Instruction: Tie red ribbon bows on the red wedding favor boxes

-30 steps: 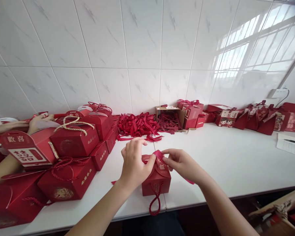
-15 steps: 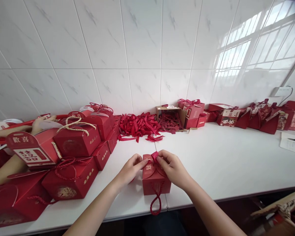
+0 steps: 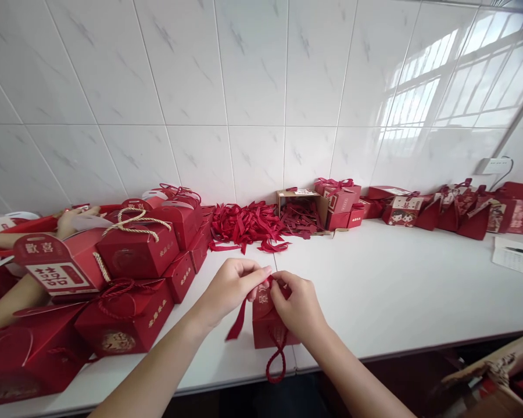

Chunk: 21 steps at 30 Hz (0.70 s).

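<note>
A small red gift box [image 3: 268, 325] with pale lettering stands on the white table near its front edge. From its front hangs a loop of dark red cord [image 3: 277, 366]. Over the top of the box, my left hand [image 3: 235, 290] pinches a red ribbon [image 3: 237, 322], whose loose end dangles left of the box. My right hand [image 3: 300, 305] is closed at the box's top, with thumb and fingertips pinching the ribbon close to the left fingers. Both hands partly cover the lid, so the ribbon's middle is hidden.
Red gift boxes [image 3: 135, 249] are stacked on the left, some with gold or red cords. Another person's hand [image 3: 76, 217] reaches among them. By the wall lie a heap of red ribbons [image 3: 246, 223], an open carton [image 3: 303, 212], more boxes [image 3: 403, 210] and a paper with pen [image 3: 516, 255].
My left hand has risen over the box top and drawn a ribbon end out to the left. My right hand has shifted slightly inward over the lid.
</note>
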Tool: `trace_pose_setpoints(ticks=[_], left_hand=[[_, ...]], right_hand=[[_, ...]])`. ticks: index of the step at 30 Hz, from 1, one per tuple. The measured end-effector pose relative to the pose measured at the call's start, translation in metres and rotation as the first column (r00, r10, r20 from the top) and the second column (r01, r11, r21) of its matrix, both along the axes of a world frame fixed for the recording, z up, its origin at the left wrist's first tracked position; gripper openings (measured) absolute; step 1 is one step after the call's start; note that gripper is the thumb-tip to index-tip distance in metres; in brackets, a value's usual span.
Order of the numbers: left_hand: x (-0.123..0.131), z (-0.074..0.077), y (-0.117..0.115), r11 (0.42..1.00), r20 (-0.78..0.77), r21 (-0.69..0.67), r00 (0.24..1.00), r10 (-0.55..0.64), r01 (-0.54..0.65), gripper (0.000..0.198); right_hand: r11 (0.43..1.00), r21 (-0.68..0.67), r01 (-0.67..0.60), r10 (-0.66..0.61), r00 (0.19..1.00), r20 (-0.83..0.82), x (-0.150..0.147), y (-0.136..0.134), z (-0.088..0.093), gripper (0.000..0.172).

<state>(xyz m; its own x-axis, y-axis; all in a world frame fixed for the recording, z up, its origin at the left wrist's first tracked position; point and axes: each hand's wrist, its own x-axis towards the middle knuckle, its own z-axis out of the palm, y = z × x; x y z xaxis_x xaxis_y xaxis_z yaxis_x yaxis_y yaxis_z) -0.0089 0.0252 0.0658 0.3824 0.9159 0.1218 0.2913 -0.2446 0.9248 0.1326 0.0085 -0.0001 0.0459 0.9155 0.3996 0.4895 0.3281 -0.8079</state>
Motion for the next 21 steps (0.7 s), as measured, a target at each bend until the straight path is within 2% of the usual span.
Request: trace_pose_setpoints(ticks=[3, 5, 7, 9, 12, 14, 17, 19, 21], left_hand=[[0.015, 0.023, 0.001, 0.996, -0.051, 0.088, 0.999, -0.020, 0.024, 0.039], [0.025, 0.036, 0.003, 0.990, -0.050, 0.104, 0.995, -0.087, 0.092, 0.033], [0.031, 0.042, 0.006, 0.978, -0.032, 0.125, 0.986, -0.164, 0.167, 0.031], [0.032, 0.041, 0.008, 0.971, -0.008, 0.182, 0.987, -0.159, 0.157, 0.039], [0.023, 0.024, 0.011, 0.972, 0.007, 0.234, 1.000, -0.012, 0.010, 0.040], [0.012, 0.007, 0.011, 0.979, -0.032, 0.199, 0.998, 0.045, -0.038, 0.040], [-0.001, -0.020, 0.009, 0.993, -0.067, 0.122, 0.998, 0.010, -0.002, 0.045], [-0.005, -0.034, 0.008, 0.993, -0.045, 0.115, 0.999, -0.009, 0.014, 0.037], [-0.005, -0.044, 0.008, 0.990, -0.001, 0.137, 1.000, 0.022, -0.022, 0.026]], right_hand=[[0.998, 0.025, -0.057, 0.058, 0.998, -0.023, 0.004, -0.003, 0.001, 0.016], [0.996, 0.027, -0.085, 0.086, 0.996, -0.034, 0.006, -0.004, 0.000, 0.013], [0.997, 0.017, -0.075, 0.076, 0.995, -0.064, 0.007, -0.003, -0.003, 0.019], [0.999, 0.005, -0.046, 0.046, 0.993, -0.105, 0.007, -0.001, -0.006, 0.030], [0.999, -0.008, -0.047, 0.045, 0.987, -0.157, 0.007, 0.002, -0.008, 0.037], [0.998, -0.014, -0.068, 0.064, 0.983, -0.173, 0.008, 0.003, -0.007, 0.037], [0.997, 0.000, -0.082, 0.081, 0.982, -0.173, 0.008, 0.001, -0.004, 0.038], [0.997, 0.023, -0.075, 0.078, 0.982, -0.173, 0.008, 0.000, -0.003, 0.038], [0.997, 0.045, -0.065, 0.072, 0.982, -0.177, 0.008, -0.001, -0.003, 0.038]])
